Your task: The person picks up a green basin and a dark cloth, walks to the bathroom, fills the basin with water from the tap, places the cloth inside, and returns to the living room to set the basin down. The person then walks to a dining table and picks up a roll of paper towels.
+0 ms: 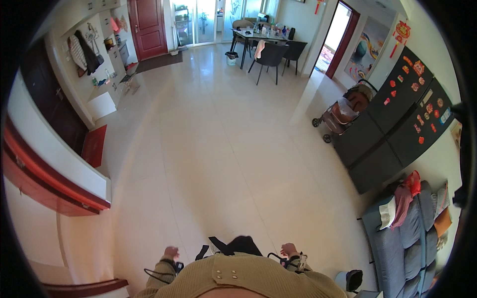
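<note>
My left hand (171,252) hangs beside my body at the lower edge, its fingers loosely bent and nothing seen in it. On the other side my right hand (288,249) is held low in the same way, also with nothing visible in it. Both hands are small in view, away from any furniture. Dark devices with cables sit at both wrists, by the cuffs of my olive ribbed top (248,275). Black straps (218,245) and a dark foot or trouser leg (243,245) show in front of my body.
Glossy pale tiles (213,149) stretch ahead. Along the right stand a grey sofa (385,238) with clothes, a black fridge (370,136) and a stroller (343,111). Farther off are a dining table (261,36), chairs and a bin (231,58). A shoe cabinet (103,102) lines the left.
</note>
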`<state>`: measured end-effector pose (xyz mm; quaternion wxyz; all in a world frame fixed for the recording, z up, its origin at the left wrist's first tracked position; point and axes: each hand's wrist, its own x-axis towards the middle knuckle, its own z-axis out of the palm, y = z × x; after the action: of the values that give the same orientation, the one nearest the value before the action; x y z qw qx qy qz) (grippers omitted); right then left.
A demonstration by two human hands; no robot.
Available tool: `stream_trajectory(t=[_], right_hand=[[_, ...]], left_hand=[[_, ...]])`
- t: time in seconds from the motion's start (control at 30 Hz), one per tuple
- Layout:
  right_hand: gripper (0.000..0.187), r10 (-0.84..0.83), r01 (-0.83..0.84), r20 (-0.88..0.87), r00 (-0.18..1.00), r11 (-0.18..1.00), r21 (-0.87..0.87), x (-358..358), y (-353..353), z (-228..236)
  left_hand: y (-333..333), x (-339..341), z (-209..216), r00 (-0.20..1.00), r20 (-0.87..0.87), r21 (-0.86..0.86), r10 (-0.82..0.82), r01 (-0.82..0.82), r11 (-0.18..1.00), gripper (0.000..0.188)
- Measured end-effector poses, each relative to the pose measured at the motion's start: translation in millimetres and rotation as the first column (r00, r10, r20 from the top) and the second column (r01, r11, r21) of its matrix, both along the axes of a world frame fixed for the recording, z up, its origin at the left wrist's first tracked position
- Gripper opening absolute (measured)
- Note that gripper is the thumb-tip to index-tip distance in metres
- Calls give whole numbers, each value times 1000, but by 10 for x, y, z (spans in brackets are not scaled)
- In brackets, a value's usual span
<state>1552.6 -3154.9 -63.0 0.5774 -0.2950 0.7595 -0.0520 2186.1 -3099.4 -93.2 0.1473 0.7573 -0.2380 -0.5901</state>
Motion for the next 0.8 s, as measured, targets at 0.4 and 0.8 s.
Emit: stream_trajectory(t=[0.4,0.8], right_hand=[[24,-304,272,342,889,952,140,152,-1566,-977],[18,476,-753,-589,653,491,-439,1297,-6908,-327]], left_hand=[[-4030,-201,456,872,-103,-329,-479,424,844,24],[-5282,792,-195,879,196,78,-435,429,900,23]])
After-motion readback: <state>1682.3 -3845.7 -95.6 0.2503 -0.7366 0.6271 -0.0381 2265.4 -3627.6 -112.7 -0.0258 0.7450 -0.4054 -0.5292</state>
